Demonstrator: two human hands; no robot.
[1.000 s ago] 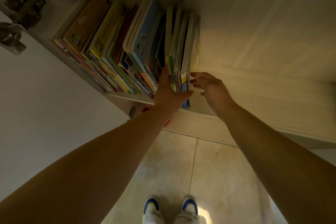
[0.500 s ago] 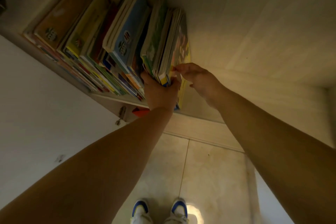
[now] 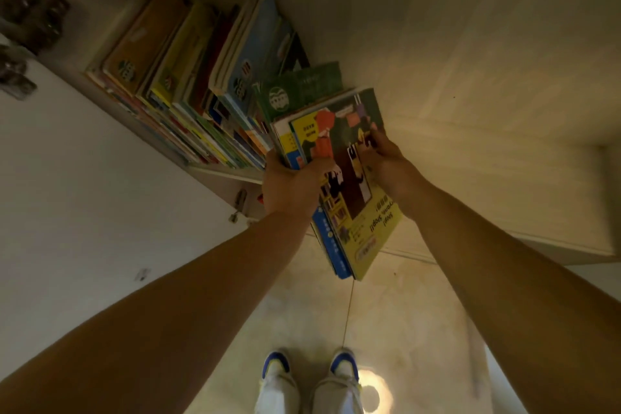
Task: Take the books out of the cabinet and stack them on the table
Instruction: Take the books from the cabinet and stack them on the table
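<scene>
A bundle of thin picture books (image 3: 349, 198), a yellow-covered one on top, juts out over the cabinet shelf's front edge. My left hand (image 3: 289, 188) grips the bundle from its left side, thumb across the cover. My right hand (image 3: 383, 161) holds its right side, fingers on the top cover. A row of colourful books (image 3: 188, 91) still stands leaning on the shelf (image 3: 235, 175) to the left. A green book (image 3: 299, 87) lies at the back of the bundle.
The open white cabinet door (image 3: 84, 185) hangs at the left with a hinge (image 3: 239, 202) near the shelf edge. The shelf's right part (image 3: 487, 128) is bare wood. Beige floor tiles (image 3: 403, 319) and my white-and-blue shoes (image 3: 309, 383) lie below.
Both hands closed on the rightmost group of books, tipped it flat and pulled it out over the shelf edge towards me. The remaining row stayed on the shelf.
</scene>
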